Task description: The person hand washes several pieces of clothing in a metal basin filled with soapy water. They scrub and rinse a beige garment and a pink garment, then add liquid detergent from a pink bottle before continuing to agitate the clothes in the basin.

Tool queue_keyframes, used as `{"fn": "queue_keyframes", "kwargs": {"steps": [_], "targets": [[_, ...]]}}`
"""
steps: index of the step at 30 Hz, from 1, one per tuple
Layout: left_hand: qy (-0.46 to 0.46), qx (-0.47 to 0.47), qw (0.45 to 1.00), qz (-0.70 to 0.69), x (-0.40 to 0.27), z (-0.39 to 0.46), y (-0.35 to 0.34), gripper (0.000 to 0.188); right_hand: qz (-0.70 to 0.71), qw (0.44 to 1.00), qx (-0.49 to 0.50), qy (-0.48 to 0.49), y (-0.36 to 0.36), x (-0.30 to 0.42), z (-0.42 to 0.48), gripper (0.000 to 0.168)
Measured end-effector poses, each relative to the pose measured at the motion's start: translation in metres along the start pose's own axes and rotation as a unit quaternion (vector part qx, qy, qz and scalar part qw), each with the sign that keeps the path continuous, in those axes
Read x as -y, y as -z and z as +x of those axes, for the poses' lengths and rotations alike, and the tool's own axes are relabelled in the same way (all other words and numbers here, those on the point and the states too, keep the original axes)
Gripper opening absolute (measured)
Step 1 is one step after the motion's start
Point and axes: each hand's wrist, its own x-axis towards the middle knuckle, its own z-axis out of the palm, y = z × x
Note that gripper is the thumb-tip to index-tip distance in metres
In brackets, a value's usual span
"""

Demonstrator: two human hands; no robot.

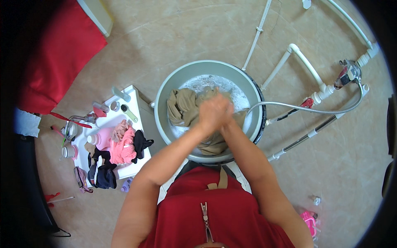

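A khaki garment [183, 104], wet and bunched, lies in soapy water [214, 80] inside a round grey-green tub [164, 80]. My left hand [213, 109] is closed in a fist over the middle of the cloth, blurred by motion. Pressed against it, my right hand [229, 112] is partly hidden and also grips the garment. Folds of the cloth show beyond both hands and below my wrists. White foam floats along the tub's far side. A flexible metal hose [288, 104] runs over the right rim, its end among the cloth.
Left of the tub, a white washbasin [128, 173] holds a pink bottle [104, 138], a pink cloth [124, 148], dark clothes [104, 173] and a green-handled brush [130, 113]. White pipes [307, 65] and a valve [349, 74] run along the right wall. A red curtain [68, 55] hangs upper left.
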Motion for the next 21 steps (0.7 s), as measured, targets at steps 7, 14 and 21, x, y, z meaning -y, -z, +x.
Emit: {"fn": "queue_keyframes", "kwargs": {"steps": [7,14,21], "targets": [[0.156,-0.070,0.984,-0.051,0.030,0.016,-0.010,0.040,-0.004,0.986,-0.164,0.021,-0.026,-0.009,-0.005,0.050],[0.193,-0.001,0.981,0.009,0.033,0.030,0.003,0.036,-0.062,0.983,-0.169,-0.021,-0.036,-0.010,-0.011,0.054],[0.102,-0.074,0.992,-0.009,0.051,0.015,-0.022,0.037,-0.084,0.976,-0.195,-0.050,-0.053,-0.007,-0.011,0.042]]}}
